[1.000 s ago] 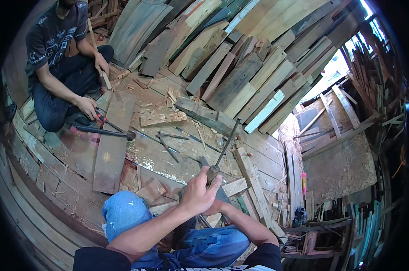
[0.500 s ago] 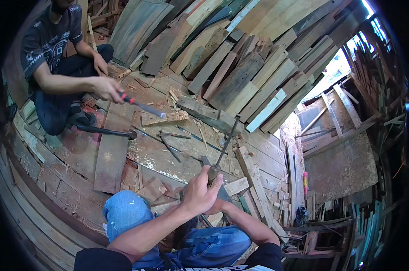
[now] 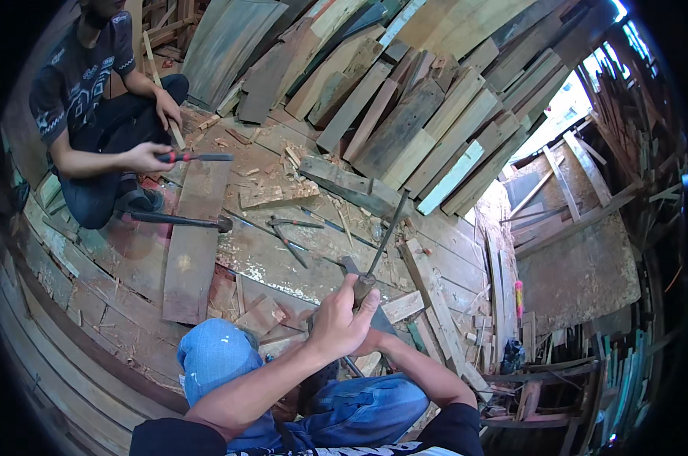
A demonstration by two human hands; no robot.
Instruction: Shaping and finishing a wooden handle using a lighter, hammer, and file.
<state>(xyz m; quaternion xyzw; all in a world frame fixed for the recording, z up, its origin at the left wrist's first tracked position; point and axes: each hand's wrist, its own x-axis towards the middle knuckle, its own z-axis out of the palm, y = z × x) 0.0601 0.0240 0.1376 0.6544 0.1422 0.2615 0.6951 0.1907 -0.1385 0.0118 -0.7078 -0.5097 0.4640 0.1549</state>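
Note:
My left hand (image 3: 336, 318) is closed around the brown handle (image 3: 365, 284) of a tool with a long thin metal rod (image 3: 388, 234). The rod slants up and away, its far end near a thick beam. My right hand (image 3: 369, 343) is close behind and below the left one. Its fingers are hidden, so what it grips does not show. Beside both hands a dark grey flat piece (image 3: 384, 322) shows in part. At the far left a crouching person (image 3: 93, 106) holds a tool with a red and black handle (image 3: 178, 156).
Pliers-like tongs (image 3: 289, 237), a chipped wood block (image 3: 279, 194) and the thick beam (image 3: 351, 186) lie ahead on the plank floor. A long-handled hammer (image 3: 177, 220) rests across a board (image 3: 188, 277) at left. Many planks (image 3: 412, 121) lean at the back.
The other person's tool has swung back left and now points level to the right. My hands and the rod stay nearly the same; the whole view has shifted slightly.

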